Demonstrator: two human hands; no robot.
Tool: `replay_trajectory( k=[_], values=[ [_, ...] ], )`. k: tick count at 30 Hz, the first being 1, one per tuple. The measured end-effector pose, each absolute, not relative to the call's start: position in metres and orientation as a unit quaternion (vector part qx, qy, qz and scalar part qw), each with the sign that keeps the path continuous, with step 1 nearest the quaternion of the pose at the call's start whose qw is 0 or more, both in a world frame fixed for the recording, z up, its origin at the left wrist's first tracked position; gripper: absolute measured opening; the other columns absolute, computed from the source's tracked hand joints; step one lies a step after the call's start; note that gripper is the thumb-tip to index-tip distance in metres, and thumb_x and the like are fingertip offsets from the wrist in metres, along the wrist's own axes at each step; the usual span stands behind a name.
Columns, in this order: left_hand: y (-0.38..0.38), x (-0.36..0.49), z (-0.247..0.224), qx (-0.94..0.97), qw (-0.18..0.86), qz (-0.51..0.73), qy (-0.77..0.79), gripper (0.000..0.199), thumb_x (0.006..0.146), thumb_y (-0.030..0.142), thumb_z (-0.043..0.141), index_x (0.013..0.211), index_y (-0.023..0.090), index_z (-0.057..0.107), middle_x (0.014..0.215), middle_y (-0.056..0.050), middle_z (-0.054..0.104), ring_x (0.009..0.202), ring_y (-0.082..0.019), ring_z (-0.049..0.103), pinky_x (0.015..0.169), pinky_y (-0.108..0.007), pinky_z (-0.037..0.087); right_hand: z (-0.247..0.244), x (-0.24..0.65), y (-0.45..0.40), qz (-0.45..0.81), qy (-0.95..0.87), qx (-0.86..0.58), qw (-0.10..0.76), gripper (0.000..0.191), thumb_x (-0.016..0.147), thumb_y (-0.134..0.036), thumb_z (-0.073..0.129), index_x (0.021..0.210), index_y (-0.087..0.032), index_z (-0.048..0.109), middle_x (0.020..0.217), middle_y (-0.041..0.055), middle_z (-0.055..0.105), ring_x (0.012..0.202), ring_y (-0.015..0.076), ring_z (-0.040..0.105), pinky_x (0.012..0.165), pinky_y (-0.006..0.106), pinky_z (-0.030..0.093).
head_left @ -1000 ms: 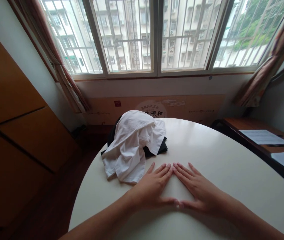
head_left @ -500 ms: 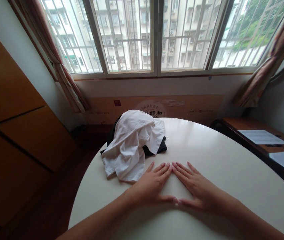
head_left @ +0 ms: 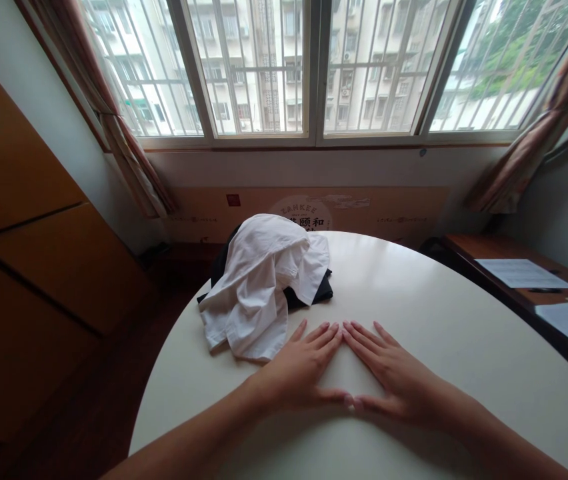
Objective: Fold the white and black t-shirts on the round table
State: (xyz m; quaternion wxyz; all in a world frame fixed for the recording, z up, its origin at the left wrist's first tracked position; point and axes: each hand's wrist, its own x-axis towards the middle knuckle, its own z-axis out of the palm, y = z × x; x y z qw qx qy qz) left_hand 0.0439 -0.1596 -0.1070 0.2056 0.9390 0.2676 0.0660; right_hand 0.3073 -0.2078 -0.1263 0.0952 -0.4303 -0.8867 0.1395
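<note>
— Where are the hands?

— Palms down on a round white table, the left hand and right hand lie open, fingers spread, thumbs almost meeting around a triangle of bare tabletop. Neither hand is clenched or grasps anything.

— And the clothing?

— At 10 o'clock from the hands, a rumpled white garment lies heaped on a folded dark garment. The left hand's little finger rests just beside the heap, apparently not touching it.

— What could go wrong?

— The loose white layer looks like the weak point. A careless sweep of the left hand could catch its edge and drag it off the dark layer, or push the heap over the rim at 9 o'clock onto the dark wooden floor.

— Anything else at risk?

— Papers on a wooden desk at 2 o'clock sit well apart, beyond easy reach of any slide.
</note>
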Motion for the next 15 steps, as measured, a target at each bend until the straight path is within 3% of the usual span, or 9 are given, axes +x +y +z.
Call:
replay_trajectory(
  k=[8,15],
  values=[
    [-0.1608,0.0449,-0.1059,0.938,0.211,0.064,0.269,0.107,0.093,0.081,0.056,0.173,0.020,0.018,0.175,-0.015,0.024,0.164,-0.035,0.020,0.133,-0.061,0.007,-0.1275,0.3084,-0.2092,0.136,-0.886,-0.429,0.114,0.099,0.099,-0.071,0.057,0.172,-0.020,0.015,0.174,0.0159,0.023,0.162,0.0373,0.022,0.132,0.064,0.014],
    [-0.1614,0.0448,-0.1071,0.938,0.206,0.070,0.269,0.108,0.092,0.082,0.057,0.173,0.021,0.019,0.175,-0.015,0.025,0.163,-0.036,0.021,0.133,-0.061,0.008,-0.1220,0.3069,-0.2094,0.153,-0.881,-0.439,0.086,0.102,0.098,-0.075,0.054,0.171,-0.014,0.018,0.175,0.0163,0.019,0.163,0.0372,0.019,0.132,0.065,0.009]
  ],
)
